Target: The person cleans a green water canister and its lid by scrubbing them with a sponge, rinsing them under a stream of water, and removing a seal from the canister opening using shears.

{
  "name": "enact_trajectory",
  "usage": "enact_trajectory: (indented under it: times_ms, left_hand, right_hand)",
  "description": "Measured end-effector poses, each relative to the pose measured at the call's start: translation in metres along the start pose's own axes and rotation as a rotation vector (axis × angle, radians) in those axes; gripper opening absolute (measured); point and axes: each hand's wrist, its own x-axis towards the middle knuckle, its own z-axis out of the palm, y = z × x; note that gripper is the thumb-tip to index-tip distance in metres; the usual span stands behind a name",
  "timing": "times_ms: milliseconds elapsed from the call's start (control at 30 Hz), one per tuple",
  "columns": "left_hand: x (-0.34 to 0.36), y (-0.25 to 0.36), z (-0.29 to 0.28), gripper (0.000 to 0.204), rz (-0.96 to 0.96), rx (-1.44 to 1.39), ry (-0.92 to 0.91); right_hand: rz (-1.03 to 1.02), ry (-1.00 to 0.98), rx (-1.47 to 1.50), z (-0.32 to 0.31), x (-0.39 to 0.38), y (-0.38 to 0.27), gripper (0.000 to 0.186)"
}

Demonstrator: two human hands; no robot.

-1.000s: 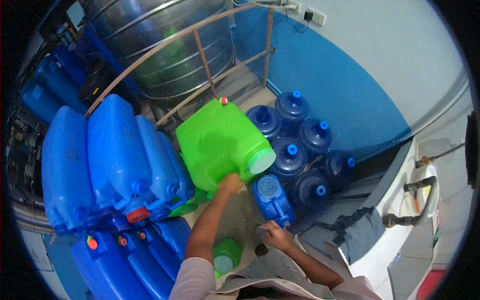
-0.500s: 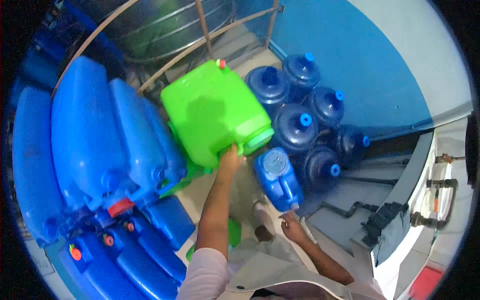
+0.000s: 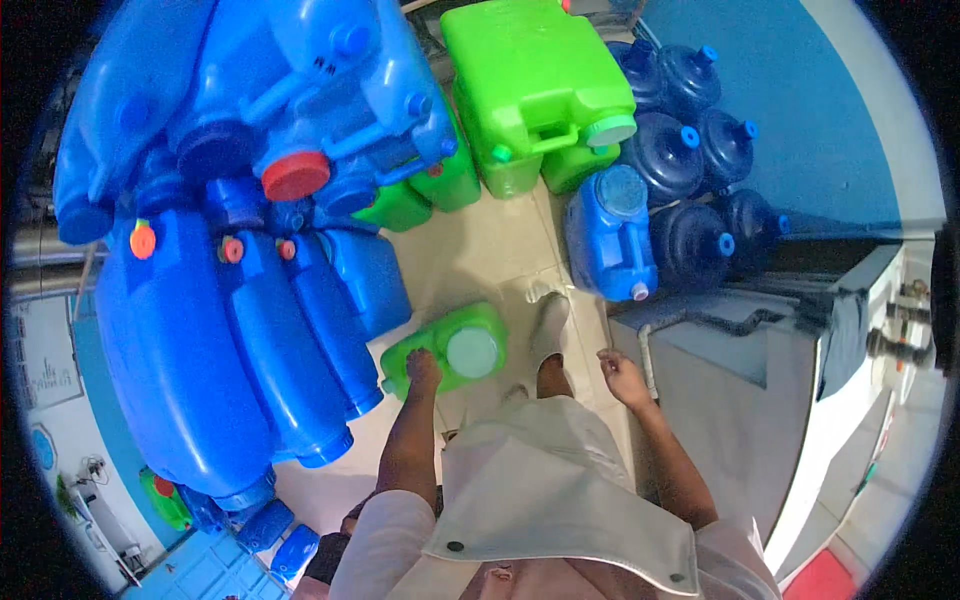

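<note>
My left hand [image 3: 424,370] is closed around the handle of a small green jerrycan [image 3: 490,325] with a pale round cap, standing on the floor by my feet. Nothing is in my right hand [image 3: 625,378]; its fingers are loosely bent and apart, beside a grey box-like unit. Farther off, a large green jerrycan [image 3: 530,60] rests above other green ones, its handle and pale green cap facing me. A blue jerrycan [image 3: 610,240] with a round lid stands to its right, nearer to me.
Large blue jerrycans [image 3: 180,340] are stacked at the left, some with red caps. Several dark blue round water bottles [image 3: 665,160] stand along the blue wall at the right. The grey unit [image 3: 710,400] with pipes borders my right side. Tiled floor [image 3: 480,230] lies between.
My left hand has let go of the large green jerrycan and come down and back to the small green one. My view has shifted; my right hand stays low at the right.
</note>
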Motion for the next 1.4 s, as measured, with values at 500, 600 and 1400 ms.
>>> enact_trajectory:
  times_ms: [500, 600, 1400]
  left_hand:
    - [-0.151, 0.140, -0.095, 0.030, 0.409, 0.002, 0.020]
    - [-0.238, 0.178, -0.229, 0.033, 0.564, 0.080, 0.167]
    - [-0.708, 0.717, -0.260, 0.049, 2.072, 0.238, 0.530]
  right_hand:
    - [-0.139, 0.074, 0.000, -0.069, -0.212, -0.015, 0.025]
    - [-0.223, 0.182, 0.146, -0.157, -0.266, -0.064, 0.026]
    - [-0.039, 1.556, 0.923, -0.436, -0.708, 0.243, 0.023]
